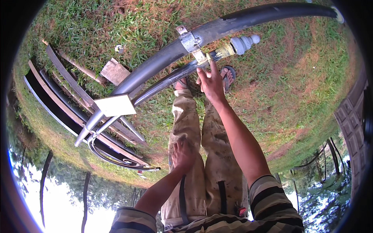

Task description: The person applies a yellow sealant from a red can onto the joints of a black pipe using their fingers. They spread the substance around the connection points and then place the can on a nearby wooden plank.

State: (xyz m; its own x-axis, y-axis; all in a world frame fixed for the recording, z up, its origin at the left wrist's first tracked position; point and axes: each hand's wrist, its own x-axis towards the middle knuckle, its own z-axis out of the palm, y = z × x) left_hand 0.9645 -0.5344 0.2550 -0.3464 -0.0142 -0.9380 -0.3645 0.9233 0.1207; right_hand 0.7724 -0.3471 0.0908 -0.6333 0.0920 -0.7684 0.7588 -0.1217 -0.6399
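Note:
A thick dark pipe (163,54) slants across the far side, with a metal clamp bracket (189,41) around it. Below the bracket runs a thinner dark pipe (171,77), ending in a grey knobbed finial (241,45) with yellowish, putty-like material (224,50) at its joint. My right hand (211,82) is at the thinner pipe beside the bracket. Its index finger is stretched to the joint, the thumb apart and other fingers partly curled; yellowish material shows at the fingertip. My left hand (182,156) lies on my left thigh, fingers spread, holding nothing.
A pale rectangular plate (115,105) sits across the pipes at left. Long wooden strips (70,77) and dark curved lengths (66,116) lie beyond it. A flat wood piece (115,71) rests on the grass (279,97). A patterned panel (351,120) stands at far right.

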